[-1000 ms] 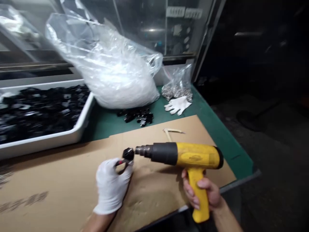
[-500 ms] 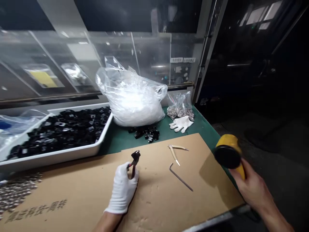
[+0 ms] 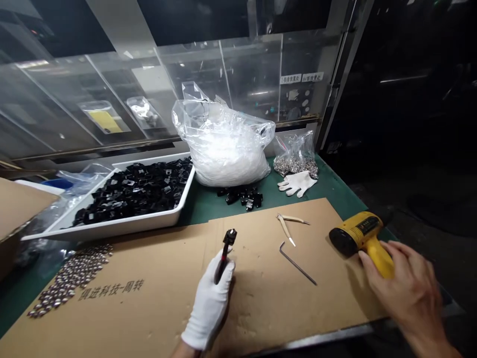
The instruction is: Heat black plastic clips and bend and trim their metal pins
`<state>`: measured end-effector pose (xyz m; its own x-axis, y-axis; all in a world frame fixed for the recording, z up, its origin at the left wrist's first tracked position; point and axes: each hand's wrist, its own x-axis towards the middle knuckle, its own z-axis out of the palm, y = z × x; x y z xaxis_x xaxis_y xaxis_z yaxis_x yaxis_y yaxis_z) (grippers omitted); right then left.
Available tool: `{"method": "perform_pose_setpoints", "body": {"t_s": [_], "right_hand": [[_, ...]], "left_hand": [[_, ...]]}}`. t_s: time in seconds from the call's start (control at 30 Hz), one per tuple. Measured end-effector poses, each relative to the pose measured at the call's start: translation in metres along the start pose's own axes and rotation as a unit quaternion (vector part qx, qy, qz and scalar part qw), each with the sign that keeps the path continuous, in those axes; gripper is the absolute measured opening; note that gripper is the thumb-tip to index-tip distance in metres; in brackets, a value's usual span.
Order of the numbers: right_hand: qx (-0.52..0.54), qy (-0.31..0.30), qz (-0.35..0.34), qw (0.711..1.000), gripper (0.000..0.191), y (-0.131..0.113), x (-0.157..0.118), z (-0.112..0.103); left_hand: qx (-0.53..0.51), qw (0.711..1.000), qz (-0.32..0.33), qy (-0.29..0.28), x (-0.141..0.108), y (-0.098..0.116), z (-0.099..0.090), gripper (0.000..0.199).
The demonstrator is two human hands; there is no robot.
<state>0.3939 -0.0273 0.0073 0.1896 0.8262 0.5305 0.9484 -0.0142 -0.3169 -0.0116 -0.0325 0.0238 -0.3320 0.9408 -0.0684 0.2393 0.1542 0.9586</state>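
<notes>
We have a green tabletop before us, a cardboard sheet covering much of it to the near edge. Toward the far edge, below a panel, sit a white tray of black parts and a bulging plastic bag. Beyond the right edge, the room is dark. Over the sheet's middle, our gloved left hand grips a plier-like tool with a black piece at its tip; our bare right hand clasps a yellow heat gun by the sheet's right edge.
</notes>
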Motion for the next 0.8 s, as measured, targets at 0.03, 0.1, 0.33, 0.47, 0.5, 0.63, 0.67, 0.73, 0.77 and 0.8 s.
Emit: {"method": "perform_pose_setpoints", "body": {"t_s": [0.03, 0.1, 0.33, 0.47, 0.5, 0.63, 0.67, 0.73, 0.77, 0.8], "right_hand": [[0.029, -0.011, -0.033, 0.999, 0.046, -0.019, -0.004, 0.0], [0.087, -0.083, -0.105, 0.987, 0.028, -0.058, -0.013, 0.009], [0.089, -0.185, -0.125, 0.971, 0.016, -0.139, -0.027, 0.064], [0.08, -0.213, -0.109, 0.968, 0.022, -0.138, -0.026, 0.063], [0.082, -0.221, -0.101, 0.967, 0.023, -0.136, -0.027, 0.061], [0.105, -0.253, -0.056, 0.96, 0.028, -0.13, -0.03, 0.045], [0.116, -0.262, -0.047, 0.957, 0.028, -0.131, -0.032, 0.04], [0.141, -0.285, -0.042, 0.947, 0.028, -0.137, -0.038, 0.031], [0.157, -0.3, -0.045, 0.94, 0.028, -0.141, -0.042, 0.026], [0.18, -0.319, -0.049, 0.929, 0.027, -0.146, -0.046, 0.022]], "left_hand": [[-0.037, 0.999, -0.027, -0.004, -0.007, 0.002, 0.002, 0.052], [-0.113, 0.99, -0.074, -0.027, -0.019, 0.004, 0.005, 0.057], [-0.355, 0.87, -0.307, -0.155, -0.074, -0.003, -0.005, 0.075], [-0.364, 0.84, -0.361, -0.179, -0.114, -0.016, -0.014, 0.074], [-0.355, 0.842, -0.365, -0.179, -0.123, -0.02, -0.015, 0.073], [-0.329, 0.847, -0.379, -0.176, -0.148, -0.035, -0.019, 0.072], [-0.324, 0.846, -0.386, -0.173, -0.153, -0.038, -0.021, 0.071], [-0.309, 0.849, -0.39, -0.175, -0.16, -0.043, -0.025, 0.066], [-0.301, 0.852, -0.387, -0.183, -0.162, -0.044, -0.027, 0.063], [-0.293, 0.856, -0.38, -0.193, -0.164, -0.046, -0.029, 0.06]]}}
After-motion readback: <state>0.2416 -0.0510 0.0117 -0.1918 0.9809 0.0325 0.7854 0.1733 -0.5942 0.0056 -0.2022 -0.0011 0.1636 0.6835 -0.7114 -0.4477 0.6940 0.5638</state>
